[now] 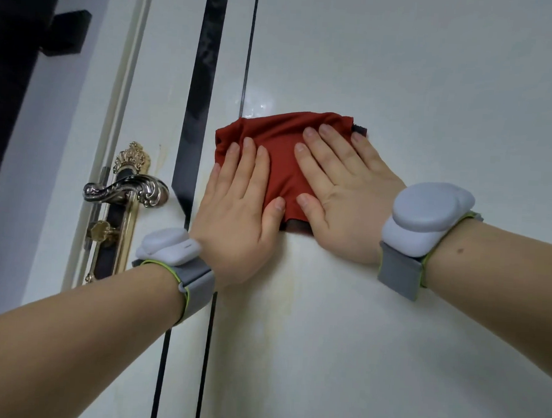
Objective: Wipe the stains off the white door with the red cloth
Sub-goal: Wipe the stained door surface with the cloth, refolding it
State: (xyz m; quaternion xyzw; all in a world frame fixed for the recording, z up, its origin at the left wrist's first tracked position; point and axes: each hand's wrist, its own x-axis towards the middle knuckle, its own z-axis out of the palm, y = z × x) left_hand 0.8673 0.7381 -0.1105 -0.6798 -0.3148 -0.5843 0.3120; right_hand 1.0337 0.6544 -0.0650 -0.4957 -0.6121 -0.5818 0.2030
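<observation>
You press both palms flat on the red cloth (281, 151) — left hand (236, 206) on its lower left, right hand (342, 196) on its right side, fingers straight, gripping nothing — so the fabric lies spread against the white door (434, 89). Yellowish stains (283, 292) sit just below it (another streak runs beside the ornate lever handle (125, 188)), so a downward stroke looks due.

You wear 2 pale grey rounded units: a left pod (170, 246) behind your left hand (235, 219), a right pod (427, 216) behind your right hand (342, 193). Each sits on a grey strap (399, 276) edged lime-green.
</observation>
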